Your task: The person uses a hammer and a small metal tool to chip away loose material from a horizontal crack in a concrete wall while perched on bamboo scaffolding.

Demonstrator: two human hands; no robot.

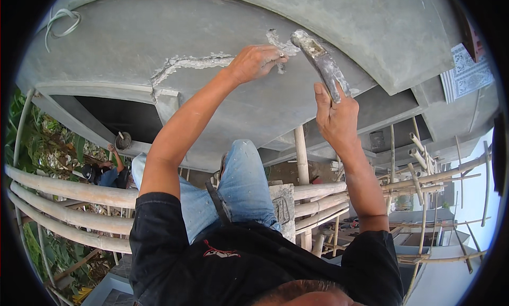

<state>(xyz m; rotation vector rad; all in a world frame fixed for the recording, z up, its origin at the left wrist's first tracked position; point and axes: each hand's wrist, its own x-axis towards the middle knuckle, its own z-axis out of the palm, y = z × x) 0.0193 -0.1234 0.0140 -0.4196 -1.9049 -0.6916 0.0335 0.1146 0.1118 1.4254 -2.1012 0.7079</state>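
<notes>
My left hand [257, 62] is closed at the wall, gripping what looks like a chisel [281, 55]. Only its small round butt end shows between my fingers; the rest is hidden. Beneath it the grey plastered wall [212, 28] has a rough, pale chipped patch [275, 38]. To the right, my right hand [339, 118] is wrapped round the handle of a hammer [321, 59], held up with its worn, plaster-dusted head near the left hand but apart from it. A jagged chipped groove [193, 62] runs across the wall, left of my left hand.
Bamboo poles [74, 192] form scaffolding around me, with more poles [419, 184] at right. A concrete post [283, 205] stands beside my knee. A grey cable loop [62, 22] sticks out upper left. Another person [108, 173] is lower left, near a bucket [123, 140].
</notes>
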